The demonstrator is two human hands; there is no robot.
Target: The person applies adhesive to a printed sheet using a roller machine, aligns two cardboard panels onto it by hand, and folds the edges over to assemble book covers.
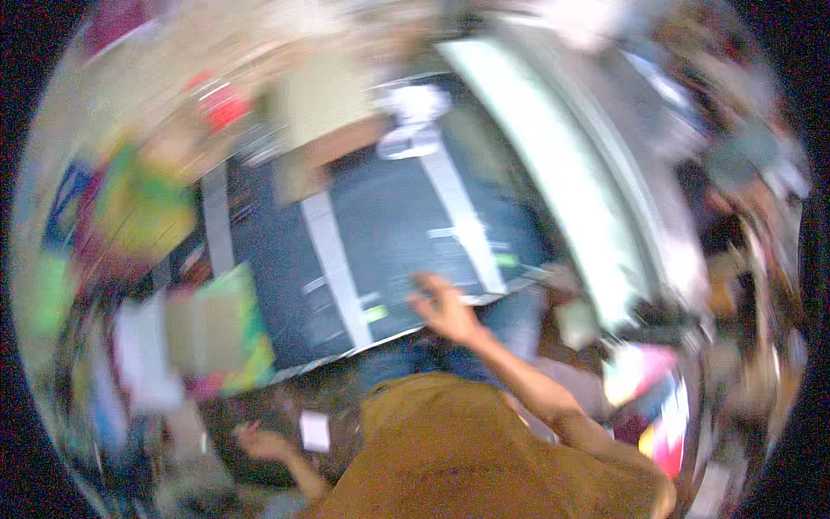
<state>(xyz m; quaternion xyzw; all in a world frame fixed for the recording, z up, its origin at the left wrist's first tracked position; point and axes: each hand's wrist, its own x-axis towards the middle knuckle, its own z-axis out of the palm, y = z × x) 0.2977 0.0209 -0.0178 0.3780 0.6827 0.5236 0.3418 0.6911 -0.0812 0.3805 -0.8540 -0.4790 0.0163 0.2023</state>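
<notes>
The whole picture is smeared by motion. My right hand point(445, 311) hovers at or just over the near edge of a dark blue table mat point(385, 229) with pale grey strips across it. Its fingers are apart and nothing shows in them; whether it touches the mat I cannot tell. Off to the lower left, away from the table, hangs my left hand point(264, 441), its blurred fingers loosely spread, with no held thing visible. A small white card or paper point(315, 431) lies close to it, lower down.
A cardboard box point(324, 104) stands at the mat's far side, beside a white bundle point(415, 117). Stacked colourful packets point(220, 333) sit at the mat's left edge. A long pale panel point(553, 164) runs along the right. A red object point(222, 104) is at the far left.
</notes>
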